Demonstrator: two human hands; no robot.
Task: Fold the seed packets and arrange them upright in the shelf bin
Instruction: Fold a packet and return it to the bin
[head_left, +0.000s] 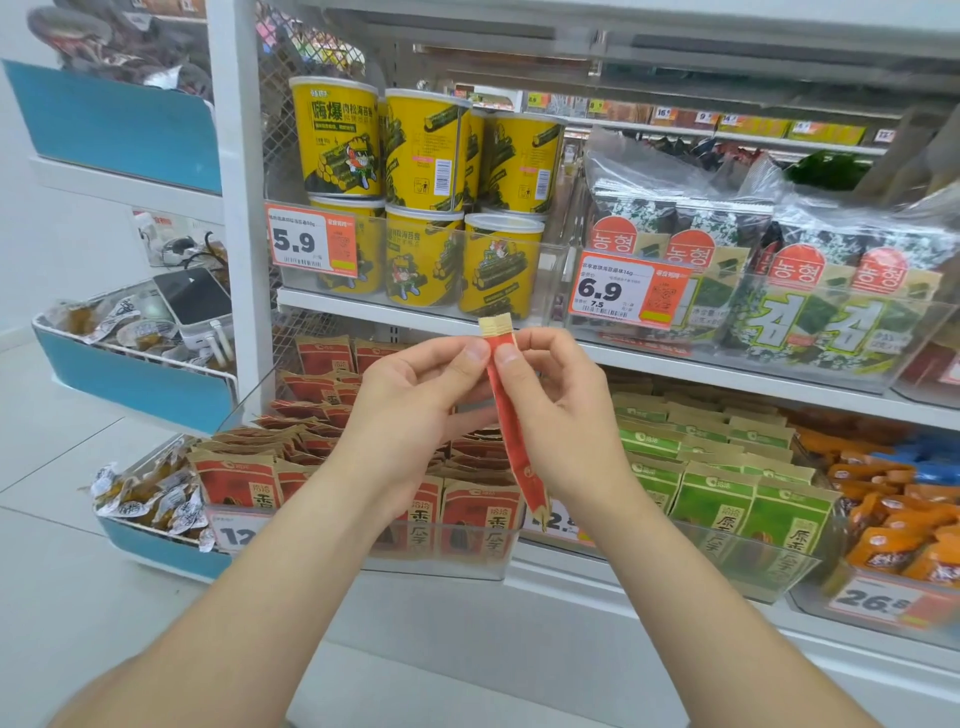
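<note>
Up close, both forearms reach forward, and the left hand (415, 400) and right hand (558, 415) meet at the top of one red seed packet (514, 436). Each pinches it between thumb and fingers, the thumbs almost touching. The packet hangs down narrow and long in the air before the shelf; it may be folded lengthwise, though it could simply be seen edge-on. Just behind and below it, a clear shelf bin (467, 558) holds rows of matching red packets (234, 480) standing upright. Green packets (719, 501) fill the bin to its right. On the shelf above, yellow tubs (423, 150) are stacked beside seaweed packs (836, 312).
</note>
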